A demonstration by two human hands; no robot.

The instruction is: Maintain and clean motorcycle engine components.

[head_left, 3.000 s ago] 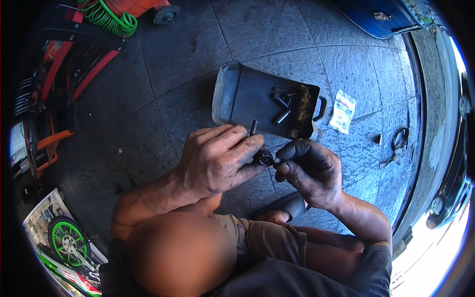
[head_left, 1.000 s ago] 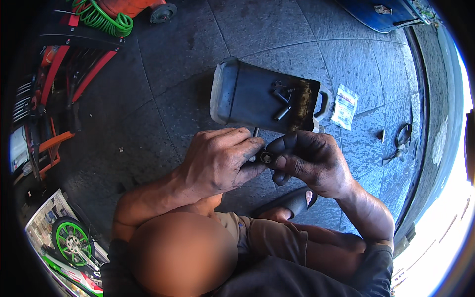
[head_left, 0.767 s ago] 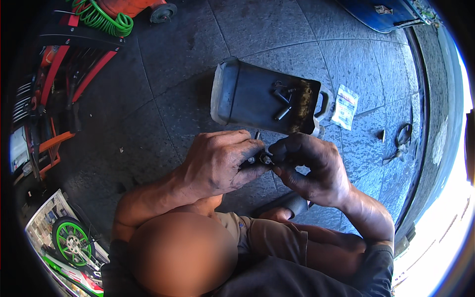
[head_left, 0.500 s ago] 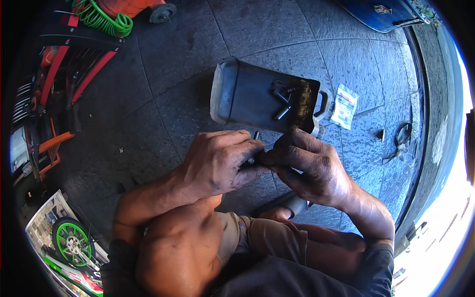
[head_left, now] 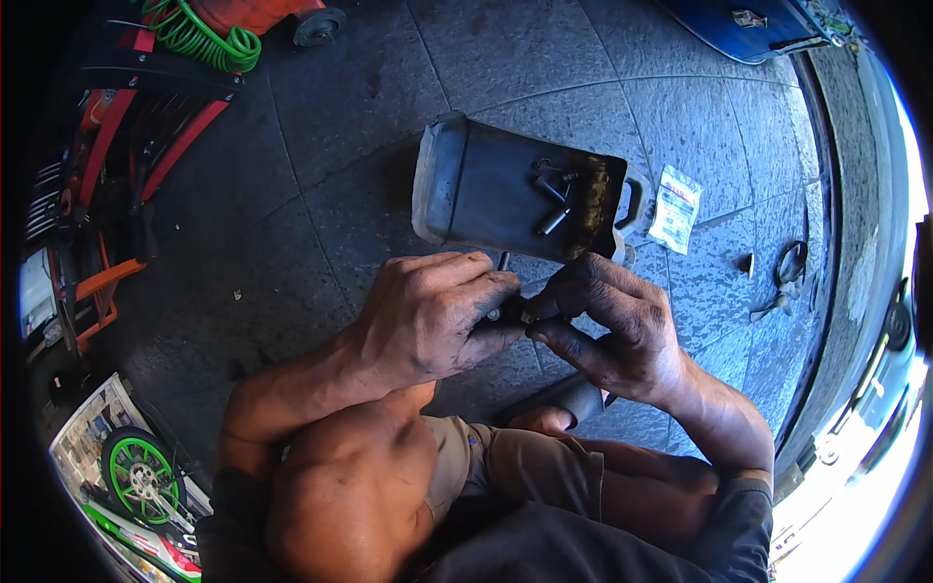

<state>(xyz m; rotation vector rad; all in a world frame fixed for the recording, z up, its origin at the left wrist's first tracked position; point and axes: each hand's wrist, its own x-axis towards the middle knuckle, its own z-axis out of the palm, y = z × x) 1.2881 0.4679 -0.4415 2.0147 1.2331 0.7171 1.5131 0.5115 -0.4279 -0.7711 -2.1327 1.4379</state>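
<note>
My left hand (head_left: 432,316) is closed around a small dark part (head_left: 512,309) with a round metal end showing. A thin metal pin (head_left: 503,261) sticks up beyond its fingers. Against the other end of that part, my right hand (head_left: 627,335) has its thumb and forefinger bent, the tips close together; most of the part is hidden. Both hands are stained black. Just beyond them lies a cut-open plastic jerry can (head_left: 425,185), used as a tray, its handle to the right. Several small metal parts (head_left: 555,204) rest in its dark inside.
A white printed packet (head_left: 677,209) lies right of the jerry can. Farther right are a black strap-like loop (head_left: 785,277) and a small dark piece (head_left: 745,264). A red tool rack (head_left: 107,146) with a green coiled hose (head_left: 204,37) stands at left.
My right thumb and forefinger have parted slightly, showing more of the dark part's end. My left hand has hardly moved. A vehicle has come into sight outside at the right.
</note>
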